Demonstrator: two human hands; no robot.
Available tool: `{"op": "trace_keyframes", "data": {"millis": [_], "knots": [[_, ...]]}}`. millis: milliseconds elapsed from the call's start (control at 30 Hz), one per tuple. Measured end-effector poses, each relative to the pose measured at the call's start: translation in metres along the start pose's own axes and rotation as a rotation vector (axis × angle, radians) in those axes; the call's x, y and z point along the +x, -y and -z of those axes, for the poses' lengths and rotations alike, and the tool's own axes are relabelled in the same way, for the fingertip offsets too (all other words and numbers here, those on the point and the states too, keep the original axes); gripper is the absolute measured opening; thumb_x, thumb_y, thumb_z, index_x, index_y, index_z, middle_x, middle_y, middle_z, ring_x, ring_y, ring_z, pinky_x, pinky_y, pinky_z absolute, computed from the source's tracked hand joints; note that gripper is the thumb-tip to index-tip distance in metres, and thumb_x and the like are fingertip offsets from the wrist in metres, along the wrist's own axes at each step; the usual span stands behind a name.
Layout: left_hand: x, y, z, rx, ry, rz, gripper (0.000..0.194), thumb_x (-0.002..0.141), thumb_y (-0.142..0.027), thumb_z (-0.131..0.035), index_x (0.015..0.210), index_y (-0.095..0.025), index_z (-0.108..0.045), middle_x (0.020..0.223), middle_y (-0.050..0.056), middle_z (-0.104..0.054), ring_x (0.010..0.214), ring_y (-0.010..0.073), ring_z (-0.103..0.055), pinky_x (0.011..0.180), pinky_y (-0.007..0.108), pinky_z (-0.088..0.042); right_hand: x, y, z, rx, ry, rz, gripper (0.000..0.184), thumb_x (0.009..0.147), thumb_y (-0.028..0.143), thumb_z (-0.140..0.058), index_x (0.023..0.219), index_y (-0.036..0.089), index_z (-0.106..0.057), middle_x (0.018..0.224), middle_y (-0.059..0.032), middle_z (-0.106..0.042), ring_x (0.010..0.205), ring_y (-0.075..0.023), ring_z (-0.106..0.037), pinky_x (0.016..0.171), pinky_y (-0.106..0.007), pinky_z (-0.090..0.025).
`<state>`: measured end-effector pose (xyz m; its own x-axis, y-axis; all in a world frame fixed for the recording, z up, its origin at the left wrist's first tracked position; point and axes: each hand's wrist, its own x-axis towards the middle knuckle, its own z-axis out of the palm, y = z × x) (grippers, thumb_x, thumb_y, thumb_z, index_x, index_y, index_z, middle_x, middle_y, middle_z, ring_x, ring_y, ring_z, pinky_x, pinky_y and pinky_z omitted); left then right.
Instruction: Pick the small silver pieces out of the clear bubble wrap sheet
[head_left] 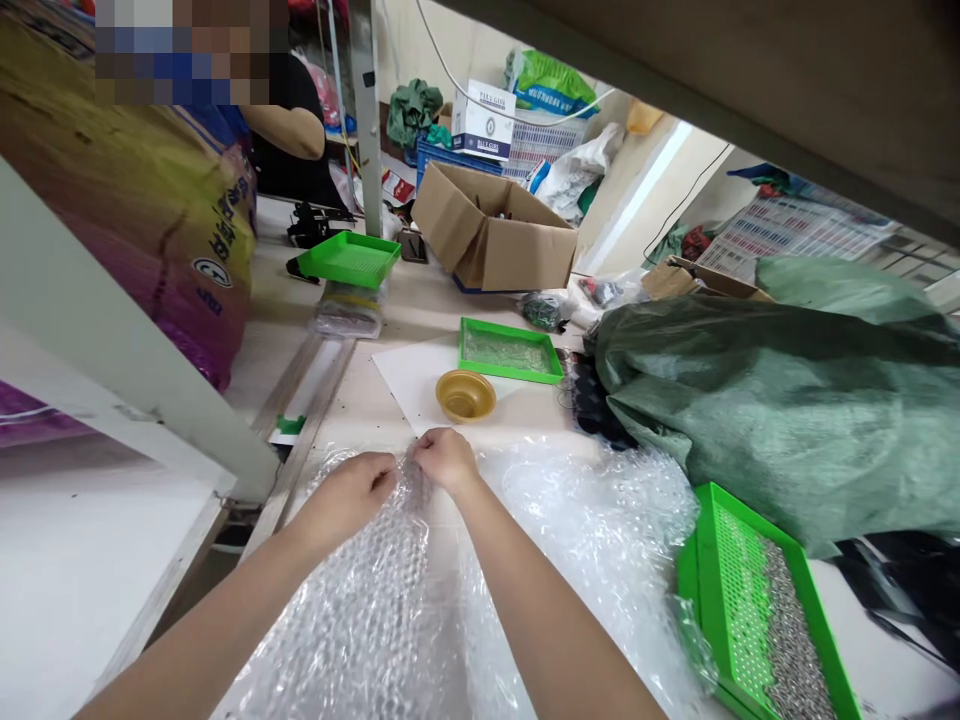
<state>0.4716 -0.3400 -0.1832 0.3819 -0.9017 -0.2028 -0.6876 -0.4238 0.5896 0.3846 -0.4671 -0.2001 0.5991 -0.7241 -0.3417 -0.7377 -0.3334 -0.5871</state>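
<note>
Clear bubble wrap [360,590] lies spread over the near part of the table, and a second crumpled stretch of it reaches to the right. My left hand [356,495] is closed at the far edge of the wrap, fingertips pinched on the film. Just beside it, my right hand [446,458] is also closed, pinching the same edge, with a narrow strip of film between the two hands. Beyond my right hand stands a gold-coloured bowl [466,396] on a white sheet [405,375]. My fingertips are partly hidden.
Behind the bowl sits a green tray [511,350] of small bits. At right is a green perforated tray [739,600] of small metallic pieces, below a large green sack [772,400]. An open cardboard box [525,255] and another green tray [351,260] stand farther back. A person [292,135] sits at upper left.
</note>
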Motion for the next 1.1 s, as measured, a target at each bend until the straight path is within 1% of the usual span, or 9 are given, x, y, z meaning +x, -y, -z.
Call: {"op": "trace_keyframes", "data": {"millis": [100,200,267,367,500,633,767,900,1100], "knots": [[-0.017,0.003,0.000,0.062,-0.054,-0.028,0.021,0.086,-0.029,-0.031,0.067,-0.023,-0.037,0.072,0.001,-0.052,0.075,0.0188,-0.053,0.073,0.030,-0.036,0.002,0.003,0.000,0.001,-0.010,-0.050,0.011,0.069,0.019,-0.059,0.073,0.023,-0.069,0.079,-0.0038,-0.071,0.080,-0.0224,-0.065,0.065,-0.029,-0.043],[-0.025,-0.002,-0.002,0.112,-0.105,0.083,0.017,0.085,-0.026,-0.029,0.071,-0.022,-0.038,0.074,0.005,-0.055,0.075,0.0213,-0.057,0.072,0.032,-0.038,-0.002,0.004,-0.001,0.003,-0.028,-0.048,0.015,0.070,0.017,-0.057,0.077,0.022,-0.069,0.086,-0.0059,-0.072,0.086,-0.0260,-0.064,0.070,-0.033,-0.044],[-0.022,-0.010,-0.003,0.146,-0.119,0.195,0.014,0.083,-0.022,-0.031,0.086,-0.019,-0.044,0.075,0.008,-0.059,0.075,0.0252,-0.061,0.068,0.034,-0.039,-0.005,0.003,-0.001,0.024,-0.033,-0.016,0.021,0.071,0.017,-0.055,0.085,0.024,-0.069,0.087,-0.0041,-0.072,0.087,-0.0247,-0.065,0.071,-0.032,-0.045],[-0.010,-0.022,0.000,0.194,-0.082,0.297,0.030,0.079,-0.021,-0.036,0.107,-0.015,-0.045,0.080,0.013,-0.065,0.077,0.0315,-0.065,0.062,0.035,-0.040,-0.008,0.001,-0.003,0.079,-0.018,0.052,0.029,0.073,0.017,-0.052,0.095,0.028,-0.068,0.088,0.0015,-0.072,0.084,-0.0184,-0.065,0.071,-0.027,-0.046],[0.003,-0.029,0.002,0.245,-0.049,0.310,0.028,0.086,-0.032,-0.034,0.098,-0.018,-0.054,0.089,0.016,-0.067,0.086,0.0345,-0.065,0.067,0.039,-0.043,-0.008,-0.002,-0.004,0.111,-0.017,0.103,0.030,0.074,0.013,-0.049,0.091,0.026,-0.070,0.093,0.0010,-0.072,0.086,-0.0167,-0.065,0.074,-0.026,-0.047],[0.008,-0.023,-0.004,0.262,-0.085,0.323,0.032,0.089,-0.026,-0.027,0.093,-0.019,-0.059,0.090,0.014,-0.068,0.087,0.0316,-0.066,0.069,0.038,-0.044,-0.008,-0.004,-0.004,0.125,-0.028,0.171,0.029,0.081,0.018,-0.045,0.095,0.025,-0.070,0.091,0.0012,-0.071,0.083,-0.0148,-0.065,0.074,-0.024,-0.048],[0.011,-0.018,-0.009,0.249,-0.138,0.391,0.033,0.088,-0.026,-0.028,0.089,-0.019,-0.060,0.088,0.013,-0.068,0.086,0.0313,-0.066,0.067,0.037,-0.043,-0.007,0.001,0.000,0.060,-0.096,0.261,0.025,0.083,0.024,-0.052,0.104,0.023,-0.066,0.104,-0.0030,-0.065,0.091,-0.0158,-0.061,0.083,-0.027,-0.045],[0.016,-0.018,-0.008,0.212,-0.167,0.425,0.030,0.087,-0.028,-0.030,0.085,-0.021,-0.059,0.086,0.011,-0.069,0.084,0.0294,-0.065,0.063,0.033,-0.039,-0.002,0.012,-0.002,-0.048,-0.078,0.344,0.014,0.077,0.021,-0.060,0.086,0.026,-0.069,0.095,-0.0009,-0.065,0.099,-0.0190,-0.058,0.090,-0.030,-0.040],[-0.002,-0.014,-0.009,0.170,-0.203,0.357,0.021,0.084,-0.028,-0.035,0.070,-0.022,-0.049,0.075,0.005,-0.065,0.072,0.0225,-0.061,0.056,0.029,-0.027,0.005,0.012,-0.017,-0.140,-0.111,0.238,0.013,0.078,0.017,-0.051,0.080,0.020,-0.064,0.089,-0.0054,-0.066,0.085,-0.0223,-0.059,0.075,-0.034,-0.041]]}}
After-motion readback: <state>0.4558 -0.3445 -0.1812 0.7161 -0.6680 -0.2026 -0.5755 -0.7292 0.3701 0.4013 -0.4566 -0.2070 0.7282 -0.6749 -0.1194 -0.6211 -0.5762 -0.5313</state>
